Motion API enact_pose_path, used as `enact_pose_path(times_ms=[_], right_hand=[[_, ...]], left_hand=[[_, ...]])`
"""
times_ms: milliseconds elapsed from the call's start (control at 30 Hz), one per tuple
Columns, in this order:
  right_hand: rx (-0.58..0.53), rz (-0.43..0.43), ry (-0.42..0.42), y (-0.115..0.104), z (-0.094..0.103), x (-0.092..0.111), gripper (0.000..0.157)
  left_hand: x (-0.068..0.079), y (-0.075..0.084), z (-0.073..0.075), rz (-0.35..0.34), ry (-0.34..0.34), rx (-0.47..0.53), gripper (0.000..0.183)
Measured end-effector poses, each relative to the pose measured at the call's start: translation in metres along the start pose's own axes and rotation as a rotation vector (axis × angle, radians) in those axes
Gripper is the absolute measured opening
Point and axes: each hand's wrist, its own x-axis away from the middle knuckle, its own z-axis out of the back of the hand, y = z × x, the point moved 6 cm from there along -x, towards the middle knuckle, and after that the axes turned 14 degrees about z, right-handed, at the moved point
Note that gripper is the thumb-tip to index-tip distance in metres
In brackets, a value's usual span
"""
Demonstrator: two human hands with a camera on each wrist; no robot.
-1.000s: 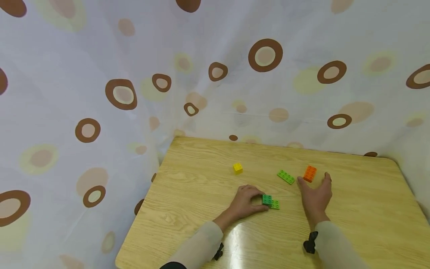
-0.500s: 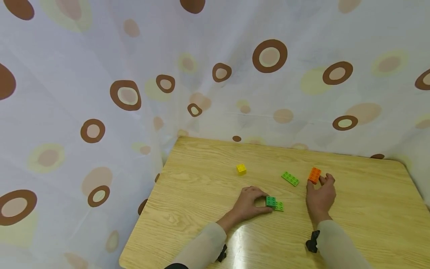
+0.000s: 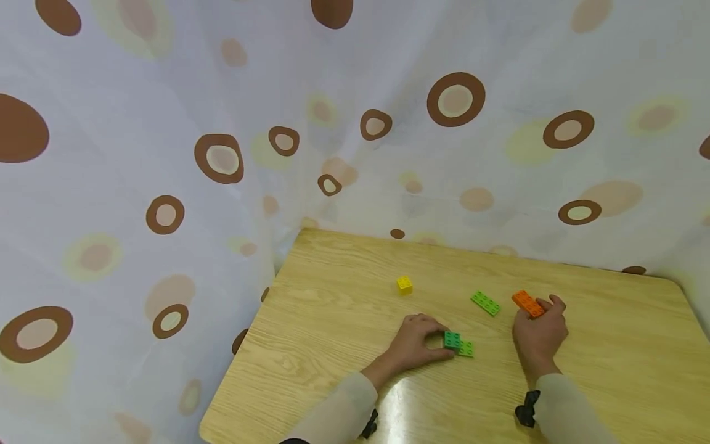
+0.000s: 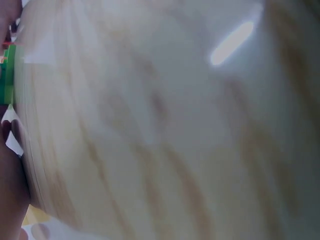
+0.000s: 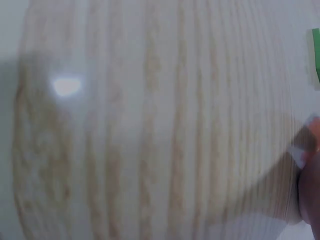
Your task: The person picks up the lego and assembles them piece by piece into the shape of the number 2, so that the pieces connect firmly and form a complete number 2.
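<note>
In the head view my left hand grips a dark green building brick between thumb and forefinger. This brick sits on one end of a lime green brick, whose studs show on the right. My right hand holds an orange brick by its near end, the brick slanting up to the left. Only a sliver of the green brick shows at the left wrist view's edge. At the far right of the right wrist view, part of the orange brick appears beside the thumb.
Between and beyond the hands lies another lime green brick with two rows of studs. A yellow brick stands farther back to the left. The wooden table ends against a white curtain with brown rings.
My right hand has closed its fingers on the orange brick and turned it, so its far end now points left. My left hand keeps its grip on the green brick. The view has shifted slightly.
</note>
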Motion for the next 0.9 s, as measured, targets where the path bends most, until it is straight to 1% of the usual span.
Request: enact_pose_path(times_ms=[67, 167, 267, 367, 500, 567, 700, 800, 900], right_hand=[[-0.024, -0.001, -0.047, 0.000, -0.001, 0.000, 0.082], [-0.044, 0.026, -0.112, -0.002, 0.000, 0.000, 0.093], [-0.042, 0.057, -0.156, -0.003, 0.004, -0.001, 0.098], [-0.027, 0.079, -0.167, -0.002, 0.008, -0.003, 0.095], [-0.007, 0.102, -0.151, 0.003, 0.009, -0.006, 0.089], [0.011, 0.119, -0.136, 0.003, 0.009, -0.007, 0.084], [0.034, 0.164, -0.109, 0.000, 0.009, -0.007, 0.074], [0.019, 0.160, -0.135, 0.000, 0.007, -0.008, 0.078], [-0.005, 0.132, -0.172, 0.002, 0.004, -0.007, 0.086]], left_hand=[[-0.001, -0.001, 0.001, 0.006, 0.015, -0.004, 0.046], [-0.001, 0.001, 0.003, -0.005, 0.018, 0.016, 0.045], [-0.001, 0.005, 0.002, -0.028, 0.011, 0.039, 0.045], [0.000, 0.006, 0.000, -0.034, 0.002, 0.040, 0.047], [0.001, 0.005, -0.001, -0.039, -0.033, 0.054, 0.052], [0.001, 0.005, 0.000, -0.046, -0.060, 0.095, 0.056], [-0.001, 0.004, 0.004, -0.079, -0.087, 0.229, 0.060], [-0.002, 0.004, 0.007, -0.082, -0.093, 0.290, 0.056], [-0.003, 0.005, 0.008, -0.066, -0.096, 0.293, 0.048]])
